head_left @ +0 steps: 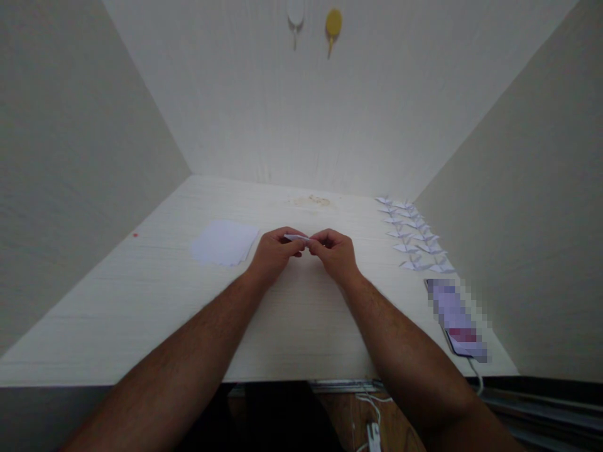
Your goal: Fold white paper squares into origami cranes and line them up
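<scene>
Between my two hands, a small folded piece of white paper (296,237) is held a little above the middle of the table. My left hand (277,250) pinches its left part with thumb and fingers. My right hand (333,250) grips the right end, and its fingertips cover that end. To the left of my left hand lies a loose stack of white paper sheets (223,242), with edges not quite lined up. Over on the right, several folded white paper cranes (405,232) stand in two rows.
A phone (455,317) with a blurred screen lies at the table's right front, its white cable (478,376) hanging over the edge. Walls enclose the table (292,326) on three sides. A white hook (295,16) and a yellow hook (333,24) are on the back wall.
</scene>
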Available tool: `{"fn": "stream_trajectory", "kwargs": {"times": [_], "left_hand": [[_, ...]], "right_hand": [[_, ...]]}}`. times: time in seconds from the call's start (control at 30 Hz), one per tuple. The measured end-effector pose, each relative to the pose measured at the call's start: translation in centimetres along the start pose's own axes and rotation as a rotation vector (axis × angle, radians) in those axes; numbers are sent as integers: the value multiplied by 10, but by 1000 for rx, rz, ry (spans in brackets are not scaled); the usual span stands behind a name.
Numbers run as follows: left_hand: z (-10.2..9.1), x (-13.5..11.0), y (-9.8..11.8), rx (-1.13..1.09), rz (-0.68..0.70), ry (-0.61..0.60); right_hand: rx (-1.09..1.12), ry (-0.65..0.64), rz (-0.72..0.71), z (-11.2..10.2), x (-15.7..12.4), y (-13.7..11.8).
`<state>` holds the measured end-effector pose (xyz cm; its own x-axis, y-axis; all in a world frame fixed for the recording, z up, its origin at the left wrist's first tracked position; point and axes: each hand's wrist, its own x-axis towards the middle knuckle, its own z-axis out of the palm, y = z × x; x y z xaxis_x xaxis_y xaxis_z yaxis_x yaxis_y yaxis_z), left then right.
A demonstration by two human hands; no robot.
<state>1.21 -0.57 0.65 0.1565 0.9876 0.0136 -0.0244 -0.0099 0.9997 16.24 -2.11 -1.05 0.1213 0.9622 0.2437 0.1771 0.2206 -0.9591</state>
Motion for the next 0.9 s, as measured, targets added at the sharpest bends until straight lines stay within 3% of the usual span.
{"fn": "stream_trajectory", "kwargs": {"times": [0.5,0.9], "left_hand": [[-1,1,-7,-93,62,-20],[5,0,-9,-393,-10,-31]], "right_hand": [[-115,33,-94,3,-6,-8],[-123,52,-155,6,-8,-9]]}}
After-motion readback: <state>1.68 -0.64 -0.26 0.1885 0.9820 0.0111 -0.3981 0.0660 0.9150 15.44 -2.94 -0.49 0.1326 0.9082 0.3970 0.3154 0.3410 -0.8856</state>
